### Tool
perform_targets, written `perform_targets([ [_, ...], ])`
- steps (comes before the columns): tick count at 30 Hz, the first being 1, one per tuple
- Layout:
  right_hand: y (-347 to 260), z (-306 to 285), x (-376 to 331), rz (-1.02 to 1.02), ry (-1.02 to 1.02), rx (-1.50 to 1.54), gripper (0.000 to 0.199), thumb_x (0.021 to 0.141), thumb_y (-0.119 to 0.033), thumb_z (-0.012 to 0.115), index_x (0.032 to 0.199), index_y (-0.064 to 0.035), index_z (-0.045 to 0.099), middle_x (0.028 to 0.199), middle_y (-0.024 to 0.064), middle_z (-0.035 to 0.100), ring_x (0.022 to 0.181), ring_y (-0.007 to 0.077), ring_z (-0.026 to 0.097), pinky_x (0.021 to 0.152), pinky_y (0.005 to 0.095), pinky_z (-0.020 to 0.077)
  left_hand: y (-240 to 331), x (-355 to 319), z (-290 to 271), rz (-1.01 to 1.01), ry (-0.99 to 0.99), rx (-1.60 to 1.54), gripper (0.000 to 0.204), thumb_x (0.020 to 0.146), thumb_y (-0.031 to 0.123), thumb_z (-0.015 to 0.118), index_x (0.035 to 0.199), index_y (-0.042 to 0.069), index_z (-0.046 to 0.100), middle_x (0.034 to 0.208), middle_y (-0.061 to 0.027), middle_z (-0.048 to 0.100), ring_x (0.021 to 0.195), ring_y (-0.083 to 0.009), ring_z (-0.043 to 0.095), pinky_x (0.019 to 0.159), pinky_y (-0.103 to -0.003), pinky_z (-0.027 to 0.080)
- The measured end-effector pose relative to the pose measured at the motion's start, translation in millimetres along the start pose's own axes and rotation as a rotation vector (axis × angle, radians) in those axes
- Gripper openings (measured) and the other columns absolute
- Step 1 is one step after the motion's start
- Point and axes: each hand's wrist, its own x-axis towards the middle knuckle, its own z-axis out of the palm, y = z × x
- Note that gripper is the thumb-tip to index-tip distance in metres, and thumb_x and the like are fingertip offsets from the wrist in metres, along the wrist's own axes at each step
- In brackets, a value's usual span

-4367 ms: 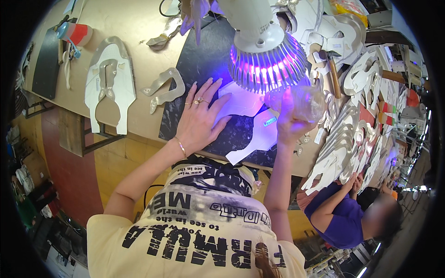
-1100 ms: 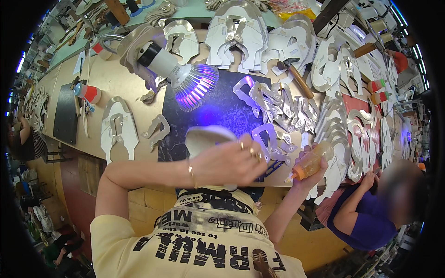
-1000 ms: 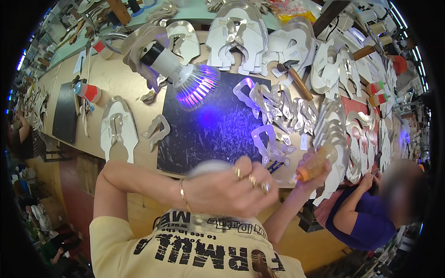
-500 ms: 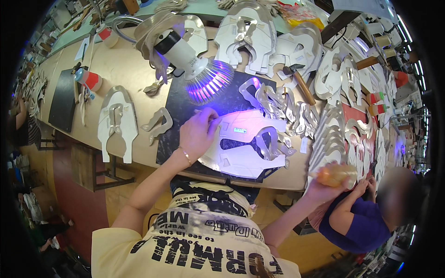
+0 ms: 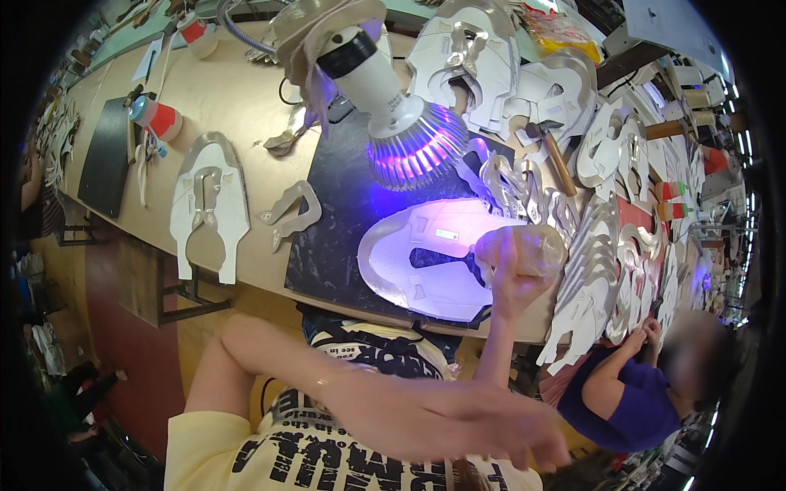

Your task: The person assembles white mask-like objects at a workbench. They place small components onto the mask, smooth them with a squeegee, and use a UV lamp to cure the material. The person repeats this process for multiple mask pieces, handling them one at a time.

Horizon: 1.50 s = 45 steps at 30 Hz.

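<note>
Far left of the bench: a flat black rectangular pad (image 5: pixel 105 155), then a small white bottle with a red band (image 5: pixel 157 119) lying on its side. Beside these, a white shield-shaped cut panel with a tan cut-out middle (image 5: pixel 209 204) lies flat on the tan worktop (image 5: pixel 237 90), with a small grey curved strip piece (image 5: pixel 291 214) just to its right.

Left hand (image 5: pixel 483 425): low in the frame, in front of the printed yellow shirt, blurred. Fingers spread loosely, nothing in them. Half a second ago it pressed flat on the panel on the mat; now it is off the bench and well apart from the panel.

Centre: dark speckled work mat (image 5: pixel 332 237). On it a white shield-shaped panel (image 5: pixel 434 266) with a dark slot, lit violet. A white-bodied lamp with a violet glowing head (image 5: pixel 393 123) hangs just above it; it looks closer to the camera than before.

Right hand (image 5: pixel 512 286): fingers wrapped round a clear, pale plastic squeeze bottle (image 5: pixel 524 250), tilted toward the panel's right edge. Half a second ago this hand held it down beyond the bench edge; now it is raised over the panel. Whether the tip touches the panel, cannot tell.

Right: a wooden-handled hammer (image 5: pixel 553 151) and overlapping stacks of silver-white cut panels (image 5: pixel 606 270). Lower right, another person in a purple top (image 5: pixel 639 401) sits, one hand at the stacks.
</note>
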Motion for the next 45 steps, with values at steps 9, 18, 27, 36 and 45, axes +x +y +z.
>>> perform_targets([
  [9, 10.0, 4.8, -5.0, -0.198, -0.014, -0.145, 0.052, 0.079, -0.020, 0.085, 0.114, 0.0017, 0.054, 0.103, 0.0130, 0.062, 0.090, 0.0224, 0.064, 0.078, 0.0352, 0.0523, 5.6, 47.8, 25.0, -0.006, -0.151, 0.234, 0.046, 0.107, 0.036, 0.042, 0.083, -0.003, 0.050, 0.071, -0.0097, 0.049, 0.068, -0.0163, 0.049, 0.065, -0.036, 0.042],
  [18, 3.2, 6.5, -17.2, -0.179, 0.053, -0.264, 0.054, 0.078, -0.018, 0.085, 0.116, 0.0016, 0.052, 0.102, 0.0135, 0.062, 0.090, 0.0232, 0.065, 0.079, 0.0340, 0.0526, 19.7, 41.8, 21.9, 0.072, -0.066, 0.196, 0.046, 0.105, 0.030, 0.046, 0.073, -0.003, 0.045, 0.061, -0.0119, 0.044, 0.057, -0.0185, 0.043, 0.058, -0.037, 0.039],
  [27, 5.2, 19.6, -29.3, -0.228, -0.065, -0.208, 0.062, 0.078, -0.023, 0.084, 0.122, 0.0019, 0.048, 0.105, 0.0138, 0.061, 0.090, 0.0239, 0.064, 0.077, 0.0345, 0.0520, 19.4, 43.0, 17.7, 0.095, -0.030, 0.140, 0.042, 0.103, 0.024, 0.049, 0.072, -0.004, 0.045, 0.057, -0.0120, 0.042, 0.052, -0.0189, 0.040, 0.054, -0.037, 0.037],
  [36, 13.0, 35.5, -43.4, -0.223, -0.159, -0.177, 0.067, 0.075, -0.026, 0.087, 0.119, 0.0042, 0.047, 0.106, 0.0156, 0.058, 0.087, 0.0262, 0.062, 0.074, 0.0361, 0.0511, 17.1, 44.9, 11.9, 0.002, -0.018, 0.121, 0.039, 0.103, 0.026, 0.050, 0.078, -0.004, 0.052, 0.061, -0.0128, 0.049, 0.055, -0.0205, 0.046, 0.056, -0.037, 0.039],
  [45, -4.9, 48.1, -45.3, -0.345, -0.153, -0.143, 0.050, 0.078, -0.019, 0.083, 0.113, -0.0006, 0.054, 0.101, 0.0110, 0.061, 0.091, 0.0219, 0.063, 0.077, 0.0340, 0.0509, 27.2, 40.3, 8.1, -0.141, 0.006, 0.171, 0.041, 0.103, 0.031, 0.050, 0.080, -0.002, 0.054, 0.061, -0.0089, 0.048, 0.057, -0.0160, 0.046, 0.058, -0.035, 0.039],
])
